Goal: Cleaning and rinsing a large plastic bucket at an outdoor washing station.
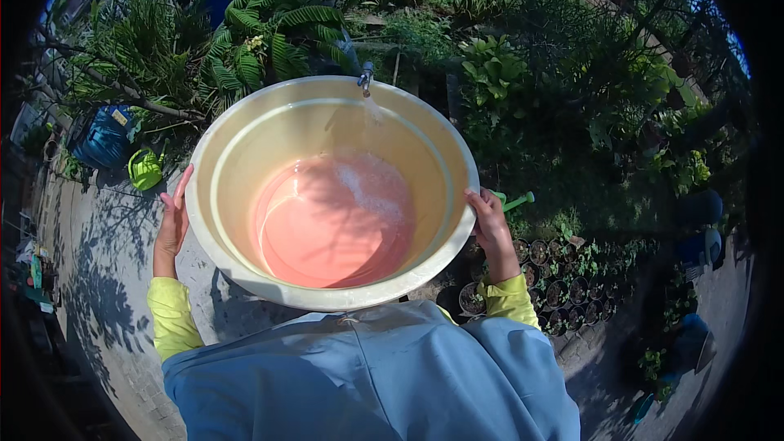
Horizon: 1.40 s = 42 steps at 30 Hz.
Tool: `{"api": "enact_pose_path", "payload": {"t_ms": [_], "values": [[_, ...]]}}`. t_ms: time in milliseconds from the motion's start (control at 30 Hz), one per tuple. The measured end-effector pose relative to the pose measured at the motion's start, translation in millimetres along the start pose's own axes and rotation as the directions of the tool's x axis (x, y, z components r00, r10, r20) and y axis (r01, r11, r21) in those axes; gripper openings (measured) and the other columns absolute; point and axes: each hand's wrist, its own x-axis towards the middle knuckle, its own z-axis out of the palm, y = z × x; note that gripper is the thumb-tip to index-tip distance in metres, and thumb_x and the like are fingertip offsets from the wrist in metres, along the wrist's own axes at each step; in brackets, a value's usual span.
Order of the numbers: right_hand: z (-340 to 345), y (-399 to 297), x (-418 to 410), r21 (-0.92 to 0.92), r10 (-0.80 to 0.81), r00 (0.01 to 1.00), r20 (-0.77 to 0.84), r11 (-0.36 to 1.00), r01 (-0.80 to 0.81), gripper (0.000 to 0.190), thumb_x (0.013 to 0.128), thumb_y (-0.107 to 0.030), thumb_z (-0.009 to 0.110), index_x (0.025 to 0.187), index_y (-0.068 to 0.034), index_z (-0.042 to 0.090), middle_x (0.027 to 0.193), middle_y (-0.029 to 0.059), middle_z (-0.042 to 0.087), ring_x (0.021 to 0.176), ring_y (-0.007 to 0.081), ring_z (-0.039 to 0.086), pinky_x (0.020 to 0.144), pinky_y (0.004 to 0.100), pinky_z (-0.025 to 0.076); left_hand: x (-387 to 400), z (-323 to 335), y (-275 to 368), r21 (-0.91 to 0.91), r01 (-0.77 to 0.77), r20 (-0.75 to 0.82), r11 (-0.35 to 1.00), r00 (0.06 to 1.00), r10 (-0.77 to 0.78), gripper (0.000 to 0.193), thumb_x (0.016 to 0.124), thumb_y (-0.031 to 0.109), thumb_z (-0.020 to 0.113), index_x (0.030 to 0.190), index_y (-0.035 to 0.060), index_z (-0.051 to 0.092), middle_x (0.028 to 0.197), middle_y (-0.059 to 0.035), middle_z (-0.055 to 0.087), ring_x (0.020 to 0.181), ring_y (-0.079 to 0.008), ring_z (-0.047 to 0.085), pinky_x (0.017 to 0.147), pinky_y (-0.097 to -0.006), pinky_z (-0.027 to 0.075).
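A large round plastic basin (pixel 331 297), yellowish inside, stands or hangs in front of my body under a metal outdoor tap (pixel 365 78). Water (pixel 372 113) runs from the tap into it, and pinkish-looking liquid (pixel 331 226) with some froth covers the bottom. At the basin's left side is my left hand (pixel 173 217), its palm and fingers against the outer wall, fingertips just below the rim. My right hand (pixel 490 220) grips the right rim, thumb on top and fingers hidden beneath. What bears the basin from below cannot be seen.
A lime-green watering can (pixel 146 168) and a blue container (pixel 103 138) are on the left paving. Several potted seedlings (pixel 557 293) stand in rows at the right. Ferns (pixel 245 55) and leafy plants (pixel 490 67) grow close behind the basin. A green spout (pixel 519 201) shows beside my right hand.
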Motion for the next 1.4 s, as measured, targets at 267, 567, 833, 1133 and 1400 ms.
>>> {"api": "enact_pose_path", "payload": {"t_ms": [267, 567, 833, 1133, 1400], "values": [[35, -97, -40, 0.084, -0.315, 0.948, -0.047, 0.944, 0.318, 0.026, 0.082, -0.016, 0.053, 0.098, 0.004, 0.047, 0.066, 0.0025, 0.055, 0.040, 0.0054, 0.047, 0.032, 0.0177, 0.034, 9, 11, -72, 0.039, 0.399, -0.315, 0.916, 0.875, -0.368, 0.078, 0.066, 0.006, 0.054, 0.134, -0.0015, 0.016, 0.124, -0.0184, 0.040, 0.107, -0.0260, 0.046, 0.086, -0.0329, 0.042], [40, -106, -28, 0.125, -0.340, 0.940, 0.029, 0.934, 0.334, 0.025, 0.083, -0.013, 0.052, 0.100, 0.005, 0.048, 0.082, 0.0049, 0.058, 0.067, 0.0069, 0.054, 0.059, 0.0178, 0.043, 9, 6, -96, -0.299, 0.387, -0.400, 0.872, 0.779, -0.483, 0.039, 0.061, 0.003, 0.054, 0.100, -0.0051, 0.049, 0.086, -0.0144, 0.057, 0.073, -0.0252, 0.058, 0.068, -0.0334, 0.050], [-12, -68, 28, 0.115, -0.082, 0.975, 0.206, 0.992, 0.059, 0.028, 0.081, -0.011, 0.050, 0.105, 0.004, 0.048, 0.094, 0.0076, 0.058, 0.083, 0.0126, 0.056, 0.075, 0.0251, 0.044, -12, 69, -14, -0.142, 0.166, -0.640, 0.976, 0.737, -0.218, 0.031, 0.062, 0.000, 0.050, 0.092, -0.0069, 0.049, 0.080, -0.0133, 0.057, 0.067, -0.0222, 0.058, 0.065, -0.0302, 0.049], [9, 18, 69, -0.047, 0.086, 0.937, 0.338, 0.996, -0.074, 0.036, 0.083, -0.013, 0.047, 0.116, 0.001, 0.045, 0.104, 0.0057, 0.055, 0.091, 0.0127, 0.053, 0.081, 0.0238, 0.041, -83, 93, -11, 0.217, -0.038, -0.695, 0.975, 0.696, 0.182, 0.046, 0.069, -0.003, 0.045, 0.114, -0.0040, 0.040, 0.104, -0.0094, 0.053, 0.085, -0.0147, 0.055, 0.074, -0.0253, 0.044], [60, 0, 172, -0.851, -0.470, 0.789, 0.395, 0.136, 0.507, 0.039, 0.082, -0.021, 0.052, 0.115, -0.001, 0.045, 0.101, 0.0150, 0.050, 0.085, 0.0279, 0.054, 0.071, 0.0360, 0.045, -106, 118, -39, 0.290, -0.041, -0.844, 0.956, 0.461, 0.275, 0.058, 0.067, -0.011, 0.039, 0.124, -0.0041, 0.028, 0.117, -0.0128, 0.044, 0.094, -0.0170, 0.051, 0.081, -0.0272, 0.042]]}}
